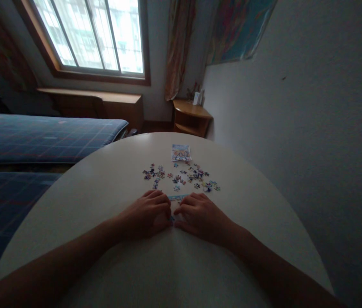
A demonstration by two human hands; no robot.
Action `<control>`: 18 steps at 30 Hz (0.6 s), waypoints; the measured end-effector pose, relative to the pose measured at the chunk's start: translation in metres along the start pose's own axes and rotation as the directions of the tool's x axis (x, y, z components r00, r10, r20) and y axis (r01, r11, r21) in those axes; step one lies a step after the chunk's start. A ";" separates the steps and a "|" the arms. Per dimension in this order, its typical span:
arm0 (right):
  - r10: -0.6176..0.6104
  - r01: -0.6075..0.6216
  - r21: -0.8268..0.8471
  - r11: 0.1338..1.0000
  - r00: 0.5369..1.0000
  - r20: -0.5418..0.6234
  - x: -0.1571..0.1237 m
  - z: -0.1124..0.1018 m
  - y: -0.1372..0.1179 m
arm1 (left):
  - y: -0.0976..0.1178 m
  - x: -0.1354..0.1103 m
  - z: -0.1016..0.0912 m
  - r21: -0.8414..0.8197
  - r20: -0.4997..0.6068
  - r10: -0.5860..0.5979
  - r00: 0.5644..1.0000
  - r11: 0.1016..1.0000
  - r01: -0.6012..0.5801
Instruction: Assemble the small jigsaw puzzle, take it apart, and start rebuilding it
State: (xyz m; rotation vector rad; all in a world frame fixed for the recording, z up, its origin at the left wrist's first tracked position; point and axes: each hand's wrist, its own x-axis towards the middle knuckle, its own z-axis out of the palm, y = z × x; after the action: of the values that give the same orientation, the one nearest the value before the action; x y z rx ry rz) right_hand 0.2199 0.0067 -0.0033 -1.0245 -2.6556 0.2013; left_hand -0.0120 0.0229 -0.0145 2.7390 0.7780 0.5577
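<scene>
Two hands, the left hand [152, 211] and the right hand [202, 216], meet at lower centre, beside a blue puzzle strip [177, 197].
Their fingers curl inward near a small bluish piece [172, 218]; whether they grip it I cannot tell, because they hide most of it. Loose pieces [197, 173] lie mid-frame, probably spread for easy seeing, below a printed card [181, 152].

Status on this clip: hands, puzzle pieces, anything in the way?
Left hand and right hand close together, grips unclear. Loose puzzle pieces spread beyond them. Hands partly block view of a blue strip.
</scene>
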 end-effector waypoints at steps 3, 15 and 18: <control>0.011 -0.012 -0.004 1.000 1.000 -0.028 0.000 0.000 0.003 | 0.004 -0.001 -0.007 -0.037 0.033 0.044 0.998 0.998 -0.043; 0.198 -0.198 0.002 0.980 0.980 0.014 0.000 -0.014 0.002 | 0.001 0.000 0.004 0.061 0.021 0.066 0.998 0.996 -0.067; 0.234 -0.234 0.005 0.972 0.972 0.008 0.001 -0.011 0.003 | 0.001 0.000 0.004 0.081 0.024 0.073 0.997 0.994 -0.075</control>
State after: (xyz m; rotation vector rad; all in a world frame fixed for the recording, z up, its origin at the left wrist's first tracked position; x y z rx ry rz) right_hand 0.2241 0.0101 0.0066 -1.3362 -2.5336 0.2620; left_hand -0.0094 0.0215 -0.0176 2.8540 0.7120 0.5225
